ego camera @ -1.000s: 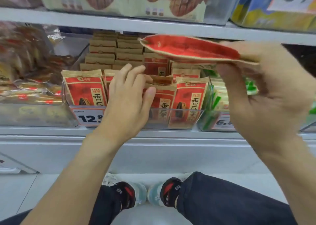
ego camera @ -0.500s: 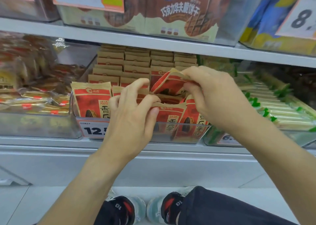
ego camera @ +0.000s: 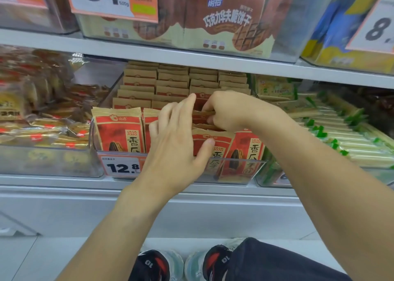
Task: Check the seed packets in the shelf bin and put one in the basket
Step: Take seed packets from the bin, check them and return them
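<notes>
Head view: both hands in the bin (ego camera: 251,169), left hand (ego camera: 177,140) spread across packets (ego camera: 119,131), right hand (ego camera: 230,110) pinching one.

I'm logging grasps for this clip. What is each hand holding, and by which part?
Right hand pinches a seed packet in the bin by its top edge. Left hand rests open on the packets, gripping nothing.

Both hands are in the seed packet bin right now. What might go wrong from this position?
1. The right hand pinches a packet wedged among tightly packed seed packets; pulling may drag neighbours out over the clear bin front.
2. The left hand spreads rows and may crease packets.
3. No basket is in view, so the drop-off may be fumbled.
</notes>
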`<state>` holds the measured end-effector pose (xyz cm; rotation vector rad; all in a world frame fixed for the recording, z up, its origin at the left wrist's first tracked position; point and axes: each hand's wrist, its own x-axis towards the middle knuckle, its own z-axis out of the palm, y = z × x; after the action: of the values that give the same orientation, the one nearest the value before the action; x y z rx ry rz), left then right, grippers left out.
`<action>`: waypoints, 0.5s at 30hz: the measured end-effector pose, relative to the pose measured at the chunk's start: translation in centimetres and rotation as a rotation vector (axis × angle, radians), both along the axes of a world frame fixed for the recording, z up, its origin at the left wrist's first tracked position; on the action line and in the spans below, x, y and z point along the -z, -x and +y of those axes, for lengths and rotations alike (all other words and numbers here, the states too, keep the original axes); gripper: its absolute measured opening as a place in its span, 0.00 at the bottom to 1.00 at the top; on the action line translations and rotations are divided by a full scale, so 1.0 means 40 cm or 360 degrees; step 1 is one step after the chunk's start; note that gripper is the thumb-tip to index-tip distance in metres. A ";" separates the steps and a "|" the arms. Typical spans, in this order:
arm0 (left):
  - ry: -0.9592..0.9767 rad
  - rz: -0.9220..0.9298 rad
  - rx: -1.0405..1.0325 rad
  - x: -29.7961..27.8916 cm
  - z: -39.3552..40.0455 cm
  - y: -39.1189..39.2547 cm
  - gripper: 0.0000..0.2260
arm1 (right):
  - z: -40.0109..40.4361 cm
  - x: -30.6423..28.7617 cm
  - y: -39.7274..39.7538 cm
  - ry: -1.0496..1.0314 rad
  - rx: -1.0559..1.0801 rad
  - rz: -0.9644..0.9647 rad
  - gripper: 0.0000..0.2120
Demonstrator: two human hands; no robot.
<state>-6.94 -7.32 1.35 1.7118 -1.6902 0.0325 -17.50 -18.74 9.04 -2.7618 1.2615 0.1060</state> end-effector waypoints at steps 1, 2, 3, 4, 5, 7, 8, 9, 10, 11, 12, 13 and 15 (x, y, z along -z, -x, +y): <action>-0.0027 -0.0038 0.0004 -0.002 -0.004 -0.003 0.35 | -0.010 -0.002 -0.004 -0.0035 0.0006 0.0007 0.15; -0.0047 -0.0082 0.0006 -0.005 -0.009 -0.007 0.33 | -0.014 -0.008 -0.005 -0.0060 0.0003 0.0017 0.16; -0.0061 -0.0118 0.0010 -0.009 -0.013 -0.011 0.32 | -0.017 -0.014 -0.001 -0.0084 -0.0012 0.0021 0.16; -0.0062 -0.0143 0.0021 -0.012 -0.016 -0.015 0.30 | -0.018 -0.019 0.006 -0.0110 -0.0038 0.0007 0.15; -0.0054 -0.0158 0.0034 -0.016 -0.019 -0.019 0.28 | -0.022 -0.022 0.017 -0.0150 -0.0057 -0.0031 0.16; -0.0033 -0.0170 0.0051 -0.021 -0.020 -0.025 0.25 | -0.025 -0.022 0.041 -0.0288 -0.0020 -0.0216 0.18; -0.0028 -0.0168 0.0052 -0.021 -0.019 -0.026 0.25 | -0.030 -0.015 0.049 -0.0356 0.0048 -0.0379 0.20; -0.0020 -0.0163 0.0051 -0.020 -0.018 -0.026 0.25 | -0.038 -0.005 0.053 -0.0403 0.0133 -0.0584 0.20; -0.0010 -0.0153 0.0048 -0.019 -0.016 -0.025 0.24 | -0.046 0.006 0.054 -0.0421 0.0231 -0.0774 0.19; -0.0001 -0.0142 0.0046 -0.018 -0.014 -0.023 0.23 | -0.056 0.016 0.053 -0.0423 0.0319 -0.0892 0.20; 0.0002 -0.0134 0.0047 -0.017 -0.012 -0.020 0.21 | -0.064 0.023 0.050 -0.0440 0.0373 -0.0922 0.23; -0.0003 -0.0132 0.0048 -0.017 -0.010 -0.017 0.19 | -0.070 0.027 0.045 -0.0471 0.0396 -0.0874 0.27; -0.0030 -0.0141 0.0048 -0.021 -0.010 -0.014 0.17 | -0.079 0.024 0.030 -0.0498 0.0431 -0.0668 0.28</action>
<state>-6.36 -7.70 2.20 1.7206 -1.7859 0.0795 -18.72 -21.88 8.08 -2.1787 1.3459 -0.2614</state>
